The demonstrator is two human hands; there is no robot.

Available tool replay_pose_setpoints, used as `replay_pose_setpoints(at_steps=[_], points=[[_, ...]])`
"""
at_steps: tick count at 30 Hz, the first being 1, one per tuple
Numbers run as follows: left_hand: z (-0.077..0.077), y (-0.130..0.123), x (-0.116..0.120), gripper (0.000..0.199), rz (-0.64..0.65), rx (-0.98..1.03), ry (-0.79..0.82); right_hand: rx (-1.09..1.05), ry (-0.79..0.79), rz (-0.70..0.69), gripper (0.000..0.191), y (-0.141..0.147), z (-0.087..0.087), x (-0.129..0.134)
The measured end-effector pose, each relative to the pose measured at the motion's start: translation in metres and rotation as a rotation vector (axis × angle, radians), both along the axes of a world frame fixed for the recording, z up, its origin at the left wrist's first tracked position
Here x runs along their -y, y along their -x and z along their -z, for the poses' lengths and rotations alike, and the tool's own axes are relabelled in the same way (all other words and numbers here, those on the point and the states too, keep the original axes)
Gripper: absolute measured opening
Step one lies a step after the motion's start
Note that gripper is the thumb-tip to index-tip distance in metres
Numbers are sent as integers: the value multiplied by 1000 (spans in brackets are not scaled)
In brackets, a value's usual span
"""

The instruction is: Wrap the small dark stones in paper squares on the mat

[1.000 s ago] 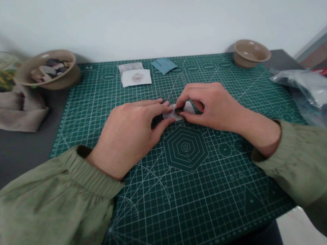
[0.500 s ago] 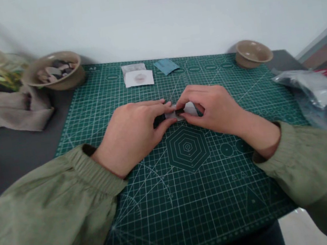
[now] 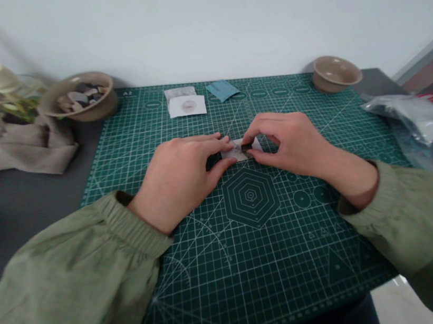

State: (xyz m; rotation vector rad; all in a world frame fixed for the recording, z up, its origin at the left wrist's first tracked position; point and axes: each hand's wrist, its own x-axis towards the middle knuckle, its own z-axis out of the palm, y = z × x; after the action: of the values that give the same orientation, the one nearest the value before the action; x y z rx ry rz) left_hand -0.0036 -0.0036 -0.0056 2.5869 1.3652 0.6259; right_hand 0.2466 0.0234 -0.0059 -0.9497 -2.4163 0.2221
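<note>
Paper [image 3: 235, 154], pale and small, lies on the green cutting mat [image 3: 255, 274], just beyond its hexagon pattern. On it, the right hand [image 3: 291, 139] pinches a small dark piece [image 3: 246, 148] between thumb and forefinger. The left hand [image 3: 178, 175] rests at the paper's left end, thumb and fingers slightly parted, fingertips touching it. Farther back lie a white card [image 3: 187, 106] and, to its right, a blue packet [image 3: 222, 90]. A bowl of stones [image 3: 92, 113] stands at the far left; another brown bowl [image 3: 334, 84] stands at the far right, behind a clear plastic bag [image 3: 413, 115].
</note>
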Motion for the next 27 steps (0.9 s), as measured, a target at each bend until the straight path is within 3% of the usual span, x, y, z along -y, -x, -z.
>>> replay_pose_setpoints(at_steps=[27], points=[[-1,-1,0,31,-1,-9,-14,35,-4,-2,11,2,-3,2]])
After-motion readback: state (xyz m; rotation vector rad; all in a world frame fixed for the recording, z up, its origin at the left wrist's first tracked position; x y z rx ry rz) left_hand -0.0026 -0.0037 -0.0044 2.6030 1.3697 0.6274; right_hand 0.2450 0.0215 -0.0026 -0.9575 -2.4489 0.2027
